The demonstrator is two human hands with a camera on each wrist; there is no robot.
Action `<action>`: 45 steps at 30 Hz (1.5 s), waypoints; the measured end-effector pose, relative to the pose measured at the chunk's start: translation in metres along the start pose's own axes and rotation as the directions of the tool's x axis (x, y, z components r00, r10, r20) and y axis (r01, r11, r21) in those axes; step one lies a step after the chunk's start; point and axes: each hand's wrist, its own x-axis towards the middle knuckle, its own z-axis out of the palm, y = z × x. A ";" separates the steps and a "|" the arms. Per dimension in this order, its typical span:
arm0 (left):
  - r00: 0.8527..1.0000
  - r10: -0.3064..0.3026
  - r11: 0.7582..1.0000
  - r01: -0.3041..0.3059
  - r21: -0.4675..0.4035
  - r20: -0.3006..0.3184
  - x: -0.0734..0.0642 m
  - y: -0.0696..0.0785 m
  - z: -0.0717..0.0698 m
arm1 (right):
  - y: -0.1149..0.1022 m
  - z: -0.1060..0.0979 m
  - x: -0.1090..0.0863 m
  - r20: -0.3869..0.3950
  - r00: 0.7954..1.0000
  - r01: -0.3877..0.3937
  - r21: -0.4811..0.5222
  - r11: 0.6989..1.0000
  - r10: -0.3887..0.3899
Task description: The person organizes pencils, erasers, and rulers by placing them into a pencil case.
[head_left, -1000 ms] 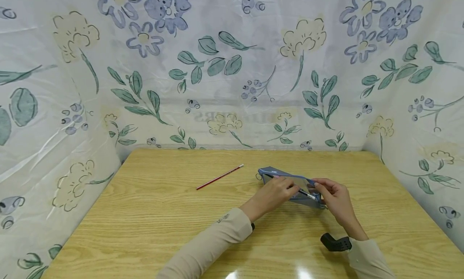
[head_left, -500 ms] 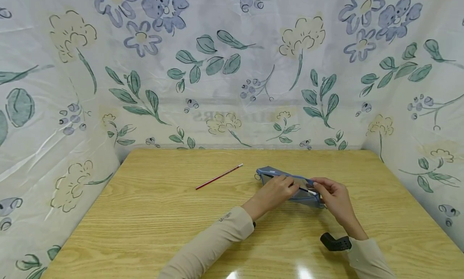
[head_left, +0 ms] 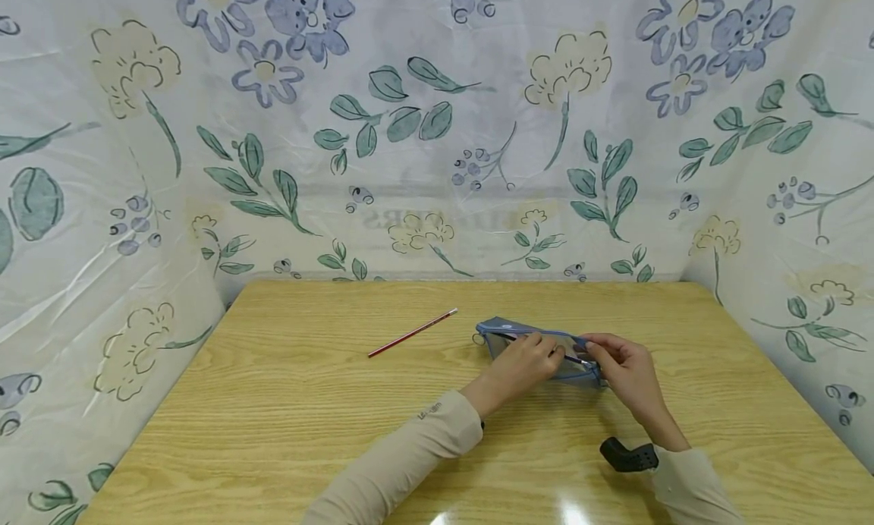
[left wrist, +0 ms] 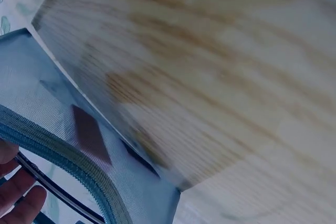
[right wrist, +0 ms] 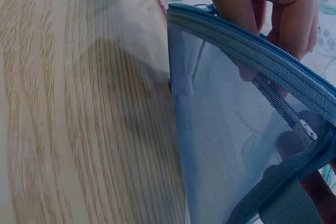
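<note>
In the head view a blue mesh zip pouch (head_left: 498, 343) is at the table's right-centre, its zip undone and its mouth facing up. My right hand (head_left: 633, 375) grips the pouch's right end at the zip edge, thumb against the fabric. Inside the mouth, my left hand (head_left: 520, 367) holds a dark pencil (head_left: 573, 356) that slants along the pouch. Through the mesh in the right wrist view, the pencil's pale end (right wrist: 304, 129) shows close to the right-hand fingers. A dark reddish rectangular piece (left wrist: 90, 134) shows through the mesh in the left wrist view.
A red pencil (head_left: 413, 333) lies on the wooden table (head_left: 287, 403), left of the pouch. Floral sheeting (head_left: 423, 146) rises behind the table and along both sides. A black wrist device (head_left: 627, 457) juts out beside the right sleeve.
The pouch's left end has shifted slightly left and down. The dark pencil's pale end sits lower within the mouth, and my left hand has edged right. My right hand keeps its grip.
</note>
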 end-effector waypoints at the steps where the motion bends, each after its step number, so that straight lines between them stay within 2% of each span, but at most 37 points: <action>1: 1.000 -0.003 1.000 0.003 -0.002 -0.001 0.000 0.000 0.000 | 0.000 0.001 0.000 -0.003 1.000 -0.001 0.003 1.000 0.001; 6: 1.000 -0.010 1.000 0.010 0.003 0.023 0.002 0.002 0.000 | -0.001 0.002 0.000 -0.012 1.000 -0.010 -0.008 1.000 0.009; 12: 0.991 -0.032 0.999 0.033 -0.005 0.132 0.006 0.003 -0.007 | -0.001 0.002 0.000 -0.024 1.000 -0.007 -0.017 1.000 0.006; 21: 0.962 -0.049 0.997 0.062 -0.039 0.267 0.012 0.009 -0.008 | -0.002 0.002 -0.001 -0.035 0.999 0.015 -0.013 1.000 -0.015; 29: 0.935 -0.050 0.994 0.082 -0.076 0.352 0.019 0.008 -0.007 | 0.000 0.002 0.000 -0.029 0.999 0.017 -0.029 0.999 -0.018; 33: 0.916 -0.053 0.991 0.098 -0.094 0.397 0.021 0.008 -0.006 | 0.000 0.002 0.000 -0.028 1.000 0.010 -0.029 1.000 -0.011; 36: 0.908 -0.057 0.988 0.113 -0.110 0.415 0.022 0.007 -0.006 | -0.001 0.002 -0.001 -0.030 1.000 0.000 -0.030 1.000 -0.001; 45: 0.908 -0.054 0.986 0.115 -0.124 0.416 0.021 0.005 -0.010 | -0.003 0.003 0.000 -0.048 0.998 -0.039 -0.022 0.999 0.038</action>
